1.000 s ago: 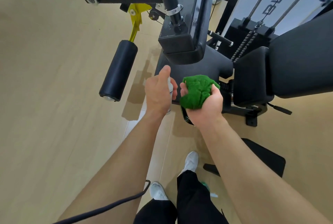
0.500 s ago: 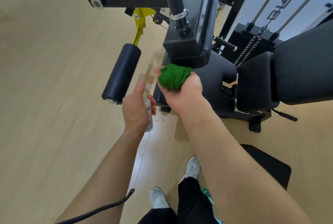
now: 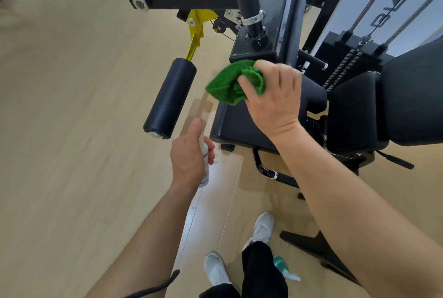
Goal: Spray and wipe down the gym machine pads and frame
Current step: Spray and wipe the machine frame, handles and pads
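Head view: the right grip (image 3: 273, 96) is clenched on a bunched green cloth (image 3: 227, 84), fingers curled over its top. The cloth sits against the lower edge of the black frame block (image 3: 254, 45), just above the front of the seat pad (image 3: 230, 127). The left grip (image 3: 189, 156) is lower and nearer the body, wrapped round a small white spray bottle (image 3: 205, 151) with the thumb up at its top. The nozzle is hidden, so where it aims cannot be told. The roller pad (image 3: 170, 98) hangs from its yellow lever (image 3: 196, 29) to the left, apart from both grips, and the back pad (image 3: 407, 105) lies off to the right.

This looks like the wiping step, on the frame block rather than the pads. Several things could go wrong from here:

- The cloth is wadded, so only a small face meets the metal, and a pass like that would likely leave the block's underside and corners unwiped.
- A loose flap hangs to the left and could snag on the bolts and clamp near the post if the wipe travels upward.
- The knuckles are close to a hard steel corner, so a quick stroke risks a knock.
- The thumb resting on the sprayer could fire by accident, wetting the floor (image 3: 72, 129) near the feet and making it slippery
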`<action>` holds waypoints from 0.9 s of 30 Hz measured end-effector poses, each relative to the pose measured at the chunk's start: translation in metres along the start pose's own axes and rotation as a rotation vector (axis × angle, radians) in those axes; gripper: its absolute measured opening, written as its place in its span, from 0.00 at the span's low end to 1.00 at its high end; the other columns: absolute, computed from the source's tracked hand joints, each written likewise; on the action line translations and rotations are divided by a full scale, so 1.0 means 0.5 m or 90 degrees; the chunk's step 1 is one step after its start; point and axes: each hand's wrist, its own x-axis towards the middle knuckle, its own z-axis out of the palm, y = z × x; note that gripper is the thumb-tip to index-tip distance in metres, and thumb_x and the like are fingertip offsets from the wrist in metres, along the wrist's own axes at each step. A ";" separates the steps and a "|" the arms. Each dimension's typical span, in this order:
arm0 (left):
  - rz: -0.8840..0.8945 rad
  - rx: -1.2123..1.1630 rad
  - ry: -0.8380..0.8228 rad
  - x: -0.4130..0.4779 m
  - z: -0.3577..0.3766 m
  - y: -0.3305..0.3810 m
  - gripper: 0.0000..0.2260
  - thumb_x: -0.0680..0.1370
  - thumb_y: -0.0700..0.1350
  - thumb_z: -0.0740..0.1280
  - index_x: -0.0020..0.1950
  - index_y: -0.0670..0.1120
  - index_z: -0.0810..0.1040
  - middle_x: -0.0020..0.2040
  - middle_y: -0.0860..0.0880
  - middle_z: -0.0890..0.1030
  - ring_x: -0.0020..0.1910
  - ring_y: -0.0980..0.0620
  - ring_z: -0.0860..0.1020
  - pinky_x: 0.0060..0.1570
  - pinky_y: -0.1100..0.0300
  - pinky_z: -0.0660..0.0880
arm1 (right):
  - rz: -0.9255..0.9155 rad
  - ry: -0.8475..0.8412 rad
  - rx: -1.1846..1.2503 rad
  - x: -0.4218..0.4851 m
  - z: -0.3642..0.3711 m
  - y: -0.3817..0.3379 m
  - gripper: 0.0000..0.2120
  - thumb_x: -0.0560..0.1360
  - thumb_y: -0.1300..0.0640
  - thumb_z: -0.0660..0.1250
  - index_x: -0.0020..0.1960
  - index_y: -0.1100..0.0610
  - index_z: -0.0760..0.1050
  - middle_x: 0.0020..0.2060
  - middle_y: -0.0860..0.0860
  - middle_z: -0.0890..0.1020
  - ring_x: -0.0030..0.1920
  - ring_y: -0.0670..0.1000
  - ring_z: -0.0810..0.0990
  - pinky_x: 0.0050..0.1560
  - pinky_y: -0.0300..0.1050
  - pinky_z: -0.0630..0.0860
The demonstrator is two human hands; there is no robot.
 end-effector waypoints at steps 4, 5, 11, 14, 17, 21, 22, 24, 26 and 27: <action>-0.002 0.005 -0.015 0.000 -0.010 -0.004 0.29 0.85 0.57 0.58 0.27 0.46 0.76 0.27 0.46 0.78 0.27 0.51 0.76 0.37 0.57 0.76 | -0.018 -0.019 -0.017 -0.068 -0.018 0.041 0.07 0.77 0.60 0.67 0.47 0.49 0.79 0.53 0.52 0.71 0.48 0.56 0.71 0.47 0.52 0.67; -0.001 0.005 -0.016 0.000 -0.014 -0.002 0.29 0.85 0.57 0.58 0.27 0.46 0.76 0.27 0.47 0.78 0.28 0.51 0.76 0.38 0.56 0.75 | -0.004 -0.033 -0.019 -0.077 -0.027 0.046 0.06 0.77 0.60 0.67 0.47 0.49 0.79 0.53 0.52 0.71 0.48 0.56 0.71 0.46 0.52 0.67; 0.013 -0.015 -0.023 0.003 -0.036 0.009 0.31 0.85 0.58 0.58 0.23 0.50 0.75 0.27 0.47 0.78 0.28 0.51 0.76 0.40 0.55 0.75 | 0.031 0.004 0.008 0.012 -0.061 0.024 0.06 0.76 0.61 0.66 0.45 0.52 0.78 0.50 0.53 0.73 0.47 0.56 0.69 0.45 0.51 0.66; 0.011 -0.032 -0.048 0.001 -0.034 0.012 0.32 0.85 0.59 0.58 0.21 0.51 0.75 0.27 0.46 0.78 0.29 0.50 0.75 0.41 0.52 0.76 | 0.032 -0.012 0.001 0.010 -0.052 0.027 0.04 0.76 0.60 0.66 0.46 0.52 0.76 0.52 0.53 0.70 0.49 0.56 0.69 0.46 0.52 0.66; 0.015 -0.022 -0.082 -0.001 -0.023 0.021 0.31 0.83 0.62 0.58 0.21 0.52 0.76 0.27 0.47 0.78 0.30 0.49 0.76 0.45 0.48 0.79 | 0.066 -0.075 -0.038 -0.057 -0.049 0.030 0.06 0.75 0.64 0.66 0.45 0.53 0.75 0.48 0.55 0.76 0.46 0.57 0.70 0.43 0.51 0.67; 0.019 0.013 -0.114 0.010 -0.005 0.024 0.31 0.84 0.59 0.58 0.22 0.52 0.76 0.27 0.49 0.78 0.32 0.50 0.77 0.46 0.49 0.79 | 0.367 -0.294 0.017 -0.137 -0.091 0.030 0.10 0.70 0.64 0.71 0.51 0.58 0.78 0.44 0.60 0.77 0.43 0.62 0.74 0.41 0.53 0.72; 0.016 0.021 -0.120 0.017 0.001 0.026 0.31 0.85 0.58 0.58 0.22 0.52 0.76 0.27 0.49 0.78 0.32 0.50 0.77 0.45 0.50 0.79 | 0.415 -0.329 0.051 -0.157 -0.102 0.029 0.12 0.70 0.63 0.72 0.53 0.59 0.78 0.44 0.60 0.77 0.44 0.63 0.75 0.42 0.54 0.74; 0.020 0.036 -0.122 0.038 0.012 0.030 0.30 0.86 0.56 0.58 0.25 0.50 0.77 0.28 0.48 0.78 0.31 0.52 0.77 0.42 0.53 0.79 | 0.482 -0.428 0.137 -0.192 -0.118 0.021 0.15 0.72 0.61 0.72 0.58 0.56 0.77 0.48 0.60 0.77 0.49 0.62 0.75 0.46 0.54 0.76; 0.018 0.051 -0.131 0.066 0.023 0.034 0.28 0.86 0.55 0.58 0.28 0.46 0.77 0.29 0.46 0.78 0.30 0.53 0.76 0.40 0.56 0.78 | 0.577 -0.501 0.242 -0.220 -0.114 0.013 0.13 0.75 0.59 0.70 0.59 0.53 0.76 0.52 0.55 0.78 0.53 0.58 0.75 0.50 0.50 0.74; 0.016 0.055 -0.137 0.083 0.027 0.033 0.28 0.86 0.55 0.59 0.28 0.45 0.77 0.29 0.46 0.78 0.30 0.53 0.76 0.40 0.57 0.78 | 0.629 -0.518 0.303 -0.226 -0.105 0.010 0.10 0.76 0.59 0.69 0.56 0.51 0.76 0.50 0.53 0.79 0.52 0.56 0.76 0.49 0.48 0.73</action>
